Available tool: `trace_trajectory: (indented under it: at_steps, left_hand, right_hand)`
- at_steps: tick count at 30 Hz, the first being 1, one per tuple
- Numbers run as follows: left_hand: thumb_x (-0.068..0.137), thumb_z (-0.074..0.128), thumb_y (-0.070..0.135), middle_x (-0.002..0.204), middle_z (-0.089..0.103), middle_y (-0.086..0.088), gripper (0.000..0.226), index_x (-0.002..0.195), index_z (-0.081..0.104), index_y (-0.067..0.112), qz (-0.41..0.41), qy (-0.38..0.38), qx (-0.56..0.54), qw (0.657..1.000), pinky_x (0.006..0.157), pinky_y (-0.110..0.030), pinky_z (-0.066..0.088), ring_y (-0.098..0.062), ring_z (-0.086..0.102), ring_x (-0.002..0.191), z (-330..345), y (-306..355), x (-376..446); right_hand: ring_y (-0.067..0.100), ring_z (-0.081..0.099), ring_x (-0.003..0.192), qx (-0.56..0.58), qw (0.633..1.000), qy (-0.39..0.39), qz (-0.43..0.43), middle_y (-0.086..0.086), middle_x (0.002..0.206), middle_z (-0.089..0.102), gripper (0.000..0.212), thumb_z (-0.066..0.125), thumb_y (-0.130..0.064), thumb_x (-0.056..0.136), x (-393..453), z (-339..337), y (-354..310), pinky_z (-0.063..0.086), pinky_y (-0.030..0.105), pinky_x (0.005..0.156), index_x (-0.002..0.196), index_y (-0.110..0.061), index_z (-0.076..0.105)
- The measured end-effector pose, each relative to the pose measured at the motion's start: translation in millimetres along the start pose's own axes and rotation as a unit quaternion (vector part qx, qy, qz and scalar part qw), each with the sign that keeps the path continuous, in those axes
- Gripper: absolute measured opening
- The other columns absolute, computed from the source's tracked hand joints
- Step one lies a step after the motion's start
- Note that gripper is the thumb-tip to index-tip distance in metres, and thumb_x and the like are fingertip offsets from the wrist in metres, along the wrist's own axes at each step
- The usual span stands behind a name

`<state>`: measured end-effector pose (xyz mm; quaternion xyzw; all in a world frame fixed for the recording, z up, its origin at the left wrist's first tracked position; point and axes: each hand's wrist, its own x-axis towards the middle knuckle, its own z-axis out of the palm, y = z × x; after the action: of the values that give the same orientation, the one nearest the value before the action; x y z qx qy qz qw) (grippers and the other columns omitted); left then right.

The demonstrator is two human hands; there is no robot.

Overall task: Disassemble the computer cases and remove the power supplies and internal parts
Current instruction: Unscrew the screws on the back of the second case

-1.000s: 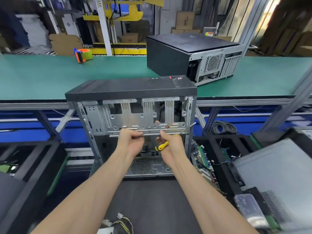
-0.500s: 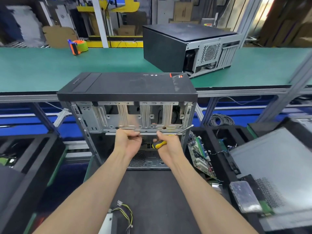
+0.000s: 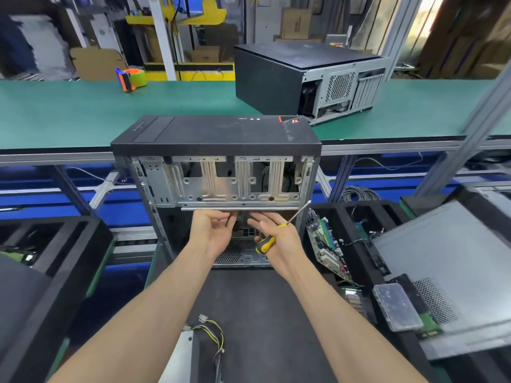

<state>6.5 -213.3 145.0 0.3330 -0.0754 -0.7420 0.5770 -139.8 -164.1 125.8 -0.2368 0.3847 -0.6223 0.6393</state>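
An open computer case (image 3: 215, 134) stands on the dark mat in front of me, its bare metal drive cage (image 3: 235, 186) facing me. My left hand (image 3: 213, 230) hovers just under the cage's lower rail, fingers relaxed and holding nothing. My right hand (image 3: 279, 239) is beside it, lower fingers curled round a yellow-and-black screwdriver (image 3: 265, 243) whose shaft points up and right, the other fingers stretched out. A second, closed case (image 3: 276, 78) lies on the green bench behind. A power supply (image 3: 179, 355) with loose cables (image 3: 213, 330) lies near my forearms.
A motherboard (image 3: 323, 244) leans in the black bin on the right, beside a grey side panel (image 3: 442, 258) and a hard drive (image 3: 398, 308). Another black bin (image 3: 55, 258) stands at the left. A tape dispenser (image 3: 131, 78) sits on the green bench (image 3: 69, 111).
Both hands gripped the drive cage's lower rail before; now they have let go and dropped slightly below it, fingers spread. The screwdriver stays in my right hand.
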Motion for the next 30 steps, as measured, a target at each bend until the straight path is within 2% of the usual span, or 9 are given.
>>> trace_trajectory:
  at_steps: [4, 9, 11, 15, 19, 22, 23, 26, 30]
  left_hand:
    - [0.081, 0.037, -0.022, 0.119, 0.069, -0.016, 0.05, 0.121, 0.058, -0.001, -0.002, 0.001, 0.13, 0.992, 0.098, -0.035, 0.051, -0.027, 0.066, 0.112, -24, -1, -12]
    - [0.08, 0.052, -0.02, 0.101, 0.077, -0.012, 0.04, 0.101, 0.072, 0.008, 0.042, 0.033, 0.372, 0.927, 0.086, -0.03, 0.056, -0.021, 0.073, 0.099, -55, -6, -36]
    - [0.081, 0.063, -0.013, 0.098, 0.078, -0.011, 0.03, 0.093, 0.075, 0.011, 0.071, 0.034, 0.489, 0.869, 0.081, -0.025, 0.056, -0.015, 0.073, 0.089, -70, -8, -49]
    - [0.074, 0.078, 0.006, 0.086, 0.076, 0.009, 0.022, 0.078, 0.077, 0.028, 0.124, 0.059, 0.711, 0.69, 0.08, -0.019, 0.05, -0.007, 0.067, 0.088, -104, -9, -72]
    - [0.074, 0.077, 0.029, 0.093, 0.074, 0.01, 0.008, 0.078, 0.074, 0.035, 0.084, 0.099, 0.796, 0.592, 0.096, -0.034, 0.051, -0.015, 0.066, 0.1, -130, -4, -93]
    - [0.068, 0.067, 0.063, 0.11, 0.068, 0.007, 0.036, 0.09, 0.071, 0.035, -0.005, 0.157, 0.881, 0.446, 0.108, -0.053, 0.03, -0.023, 0.052, 0.123, -145, 0, -107]
    - [0.065, 0.063, 0.072, 0.121, 0.064, 0.002, 0.05, 0.097, 0.071, 0.034, -0.045, 0.169, 0.886, 0.43, 0.107, -0.061, 0.021, -0.027, 0.042, 0.132, -149, 1, -112]
    - [0.049, 0.053, 0.095, 0.152, 0.043, -0.005, 0.097, 0.125, 0.063, 0.037, -0.15, 0.183, 0.861, 0.451, 0.105, -0.068, 0.013, -0.037, 0.016, 0.148, -159, 5, -121]
    - [0.039, 0.055, 0.09, 0.147, 0.047, -0.006, 0.109, 0.131, 0.059, 0.032, -0.152, 0.127, 0.883, 0.426, 0.111, -0.057, 0.025, -0.038, 0.025, 0.143, -166, 4, -125]
  right_hand:
    - [0.025, 0.072, 0.099, -0.046, 0.999, -0.016, 0.025, 0.012, 0.118, 0.074, 0.028, 0.051, 0.006, 0.097, -11, -6, 11, 0.048, 0.031, 0.066, 0.118, -0.007, 0.065]
    - [0.021, 0.071, 0.074, -0.19, 0.98, -0.011, 0.061, 0.013, 0.103, 0.077, 0.021, 0.054, 0.002, 0.096, -37, -5, 34, 0.041, 0.024, 0.046, 0.108, -0.007, 0.068]
    - [0.015, 0.065, 0.06, -0.272, 0.959, -0.019, 0.076, 0.009, 0.097, 0.076, 0.021, 0.055, 0.0, 0.094, -50, -4, 47, 0.034, 0.022, 0.041, 0.109, -0.006, 0.069]
    - [0.014, 0.059, 0.058, -0.428, 0.898, -0.037, 0.096, 0.007, 0.078, 0.068, 0.016, 0.062, -0.012, 0.092, -74, -6, 74, 0.033, 0.021, 0.041, 0.104, -0.014, 0.073]
    - [0.016, 0.06, 0.068, -0.533, 0.837, -0.049, 0.112, 0.004, 0.085, 0.07, 0.014, 0.071, -0.019, 0.087, -91, -7, 96, 0.046, 0.021, 0.055, 0.1, -0.018, 0.077]
    - [0.024, 0.059, 0.073, -0.585, 0.796, -0.05, 0.147, 0.011, 0.105, 0.071, 0.022, 0.077, -0.026, 0.08, -104, -6, 110, 0.051, 0.031, 0.067, 0.099, -0.015, 0.072]
    - [0.025, 0.06, 0.068, -0.602, 0.779, -0.053, 0.165, 0.012, 0.107, 0.069, 0.029, 0.078, -0.029, 0.078, -109, -5, 114, 0.052, 0.029, 0.062, 0.101, -0.013, 0.068]
    - [0.023, 0.059, 0.049, -0.637, 0.739, -0.072, 0.206, 0.015, 0.1, 0.069, 0.037, 0.081, -0.031, 0.076, -122, -2, 124, 0.042, 0.023, 0.042, 0.097, -0.011, 0.058]
    - [0.015, 0.047, 0.03, -0.64, 0.734, -0.085, 0.212, 0.01, 0.063, 0.063, 0.026, 0.074, -0.015, 0.08, -132, -6, 134, 0.033, 0.014, 0.033, 0.085, -0.012, 0.048]
